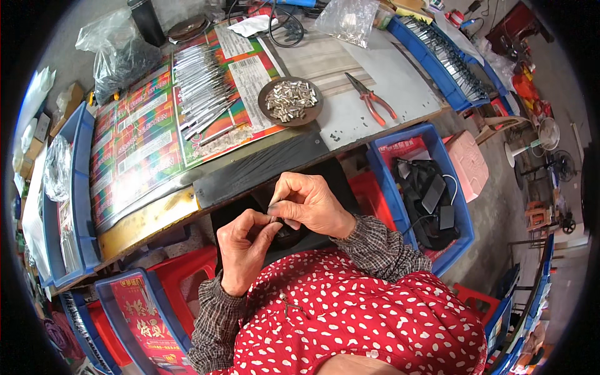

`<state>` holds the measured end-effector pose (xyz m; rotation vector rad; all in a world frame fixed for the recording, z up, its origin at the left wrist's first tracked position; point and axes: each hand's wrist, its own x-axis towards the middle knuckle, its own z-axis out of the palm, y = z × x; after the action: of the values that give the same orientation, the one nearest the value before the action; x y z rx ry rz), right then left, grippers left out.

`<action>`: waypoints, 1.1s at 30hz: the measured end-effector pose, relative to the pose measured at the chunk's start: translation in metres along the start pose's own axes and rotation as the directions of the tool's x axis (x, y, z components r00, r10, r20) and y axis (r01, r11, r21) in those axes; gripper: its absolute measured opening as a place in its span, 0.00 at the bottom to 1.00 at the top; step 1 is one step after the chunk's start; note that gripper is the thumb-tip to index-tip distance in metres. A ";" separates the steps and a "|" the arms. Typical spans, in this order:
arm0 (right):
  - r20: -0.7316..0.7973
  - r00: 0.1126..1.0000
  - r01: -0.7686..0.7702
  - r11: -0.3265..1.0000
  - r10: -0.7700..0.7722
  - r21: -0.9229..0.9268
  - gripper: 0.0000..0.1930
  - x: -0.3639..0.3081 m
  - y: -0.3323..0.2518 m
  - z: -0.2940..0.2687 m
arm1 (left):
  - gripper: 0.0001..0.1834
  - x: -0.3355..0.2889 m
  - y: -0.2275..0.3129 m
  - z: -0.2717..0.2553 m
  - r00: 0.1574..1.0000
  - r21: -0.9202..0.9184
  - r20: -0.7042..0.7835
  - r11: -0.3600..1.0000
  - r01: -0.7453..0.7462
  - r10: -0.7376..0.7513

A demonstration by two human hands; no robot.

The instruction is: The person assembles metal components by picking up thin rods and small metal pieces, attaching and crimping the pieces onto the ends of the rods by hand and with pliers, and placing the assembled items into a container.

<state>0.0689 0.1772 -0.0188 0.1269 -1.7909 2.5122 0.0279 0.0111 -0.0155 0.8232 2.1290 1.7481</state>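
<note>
Spotted red garment [350, 294], hands [315, 205] pinched together, dish [315, 114] of metal pieces [290, 100] ahead, pliers [367, 95] alongside

fingers [286, 209] together beside workbench [256, 170]

The workbench [256, 167] carries colourful printed sheets [134, 140] (silvery rods [201, 84] on top), a round dish [262, 100] and pliers [366, 97].

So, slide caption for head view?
Left hand and right hand close together before a dish of metallic pieces and red-handled pliers.
</note>
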 end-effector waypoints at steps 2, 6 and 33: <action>-0.032 0.999 0.013 0.998 -0.015 -0.058 0.06 0.000 0.001 0.006 | 0.07 -0.001 0.003 0.003 0.988 0.188 -0.090 0.976 -0.106 0.125; -0.180 0.964 0.154 0.963 -0.196 -0.222 0.09 0.003 0.002 0.017 | 0.07 0.003 0.003 0.010 0.906 0.414 -0.157 0.859 -0.301 0.393; -0.058 0.986 0.144 0.971 -0.157 -0.189 0.07 -0.002 0.003 0.009 | 0.07 -0.002 0.001 0.004 0.994 0.062 -0.032 0.993 -0.099 0.101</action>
<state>0.0706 0.1682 -0.0185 0.1548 -1.8954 2.2085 0.0315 0.0134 -0.0159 0.9366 2.2085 1.7664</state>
